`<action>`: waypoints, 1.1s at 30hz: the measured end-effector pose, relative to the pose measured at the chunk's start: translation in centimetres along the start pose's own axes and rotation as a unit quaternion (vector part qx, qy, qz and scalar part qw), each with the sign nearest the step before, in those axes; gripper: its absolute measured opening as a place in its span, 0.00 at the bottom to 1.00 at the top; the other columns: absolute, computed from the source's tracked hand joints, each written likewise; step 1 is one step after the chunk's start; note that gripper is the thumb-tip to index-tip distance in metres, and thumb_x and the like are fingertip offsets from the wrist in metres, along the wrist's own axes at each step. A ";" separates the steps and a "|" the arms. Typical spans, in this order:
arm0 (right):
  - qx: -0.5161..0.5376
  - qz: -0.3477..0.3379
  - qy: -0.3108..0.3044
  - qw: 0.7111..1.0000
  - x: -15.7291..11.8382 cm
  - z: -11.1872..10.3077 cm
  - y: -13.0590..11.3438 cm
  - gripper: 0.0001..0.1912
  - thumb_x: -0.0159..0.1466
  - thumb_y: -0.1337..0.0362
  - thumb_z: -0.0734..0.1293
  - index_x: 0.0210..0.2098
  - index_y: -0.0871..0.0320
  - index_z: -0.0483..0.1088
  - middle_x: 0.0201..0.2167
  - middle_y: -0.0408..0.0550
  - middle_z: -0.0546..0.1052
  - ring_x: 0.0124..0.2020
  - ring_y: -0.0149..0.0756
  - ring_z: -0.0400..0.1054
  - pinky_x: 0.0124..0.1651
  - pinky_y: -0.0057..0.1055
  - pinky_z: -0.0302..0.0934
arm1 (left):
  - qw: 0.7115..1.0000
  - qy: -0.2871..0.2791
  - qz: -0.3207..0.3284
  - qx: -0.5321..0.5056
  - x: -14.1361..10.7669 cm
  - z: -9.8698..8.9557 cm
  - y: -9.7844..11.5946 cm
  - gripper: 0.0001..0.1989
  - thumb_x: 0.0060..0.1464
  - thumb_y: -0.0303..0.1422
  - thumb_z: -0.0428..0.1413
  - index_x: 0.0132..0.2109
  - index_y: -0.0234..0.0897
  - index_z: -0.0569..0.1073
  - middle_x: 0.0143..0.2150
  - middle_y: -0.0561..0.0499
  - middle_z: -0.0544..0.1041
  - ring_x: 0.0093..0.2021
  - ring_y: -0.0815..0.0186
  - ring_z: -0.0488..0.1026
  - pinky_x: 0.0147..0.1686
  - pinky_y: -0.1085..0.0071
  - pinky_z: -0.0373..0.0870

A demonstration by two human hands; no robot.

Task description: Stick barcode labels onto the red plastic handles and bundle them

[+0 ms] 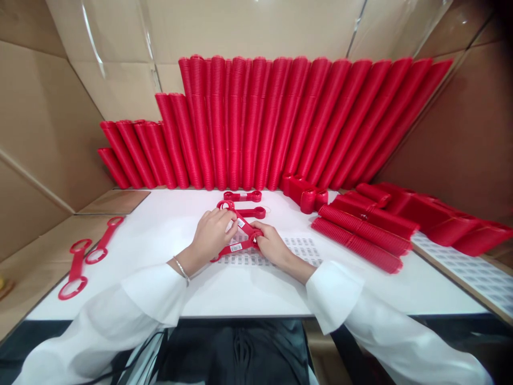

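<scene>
Over the middle of the white table, my left hand (215, 230) is closed at the upper part of a red double-ring plastic piece (244, 226) with a white label. My right hand (272, 245) pinches the lower right ring end of that piece. Just below it lies a second labelled red piece (235, 248), its right end meeting the held one near my right fingers. Beyond my hands are a small red piece (252, 213) and a short stack of red pieces (242, 197). A sheet of printed labels (304, 248) lies under my hands, partly covered.
Tall stacks of red pieces (256, 123) lean along the cardboard back wall (256, 27). More stacks (360, 230) lie at the right, beside another label sheet (465, 267). Two single red pieces (76, 270) (105, 240) rest at the table's left edge.
</scene>
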State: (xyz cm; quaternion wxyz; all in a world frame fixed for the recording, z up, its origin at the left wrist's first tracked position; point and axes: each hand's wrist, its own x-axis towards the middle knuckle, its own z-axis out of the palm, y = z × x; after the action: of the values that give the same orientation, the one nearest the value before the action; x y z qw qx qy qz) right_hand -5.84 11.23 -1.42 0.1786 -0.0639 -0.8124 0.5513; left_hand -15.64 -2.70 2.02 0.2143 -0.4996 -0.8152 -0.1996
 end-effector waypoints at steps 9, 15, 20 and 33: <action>0.019 0.010 -0.015 1.000 -0.3 0.1 -0.5 0.14 0.47 0.73 0.52 0.29 0.58 0.64 0.17 0.38 0.63 0.18 0.28 0.55 0.22 0.24 0.49 | 0.990 0.093 0.005 0.107 0.7 -0.3 -0.3 0.16 0.58 0.37 0.46 0.49 0.32 0.67 0.50 0.38 0.66 0.49 0.53 0.61 0.45 0.58 0.58; 0.020 -0.006 -0.013 1.000 -0.4 0.2 -0.5 0.15 0.47 0.73 0.52 0.30 0.59 0.65 0.19 0.39 0.65 0.20 0.27 0.56 0.23 0.24 0.51 | 0.994 0.056 0.009 0.096 0.4 0.5 0.4 0.27 0.54 0.47 0.48 0.55 0.32 0.64 0.54 0.38 0.64 0.52 0.50 0.59 0.47 0.56 0.57; 0.021 -0.004 -0.005 1.000 -0.2 0.1 -0.3 0.15 0.46 0.73 0.52 0.29 0.59 0.66 0.21 0.40 0.67 0.21 0.28 0.57 0.24 0.24 0.51 | 0.993 0.058 -0.011 0.106 0.7 -0.2 0.1 0.26 0.56 0.48 0.46 0.54 0.36 0.66 0.54 0.39 0.64 0.51 0.50 0.59 0.46 0.56 0.56; 0.074 0.117 0.025 0.990 0.1 -1.0 -0.9 0.17 0.47 0.73 0.52 0.32 0.60 0.67 0.15 0.39 0.63 0.12 0.26 0.54 0.13 0.23 0.46 | 0.999 -0.012 -0.040 -0.029 0.8 -1.5 -2.6 0.12 0.60 0.32 0.40 0.47 0.35 0.62 0.40 0.47 0.72 0.42 0.59 0.68 0.44 0.60 0.56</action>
State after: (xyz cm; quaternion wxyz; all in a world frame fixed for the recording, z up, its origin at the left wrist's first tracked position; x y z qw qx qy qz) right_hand -5.55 11.79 -0.29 0.1373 -0.1591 -0.7517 0.6251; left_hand -18.10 -4.04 3.43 0.1814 -0.4747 -0.8310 -0.2261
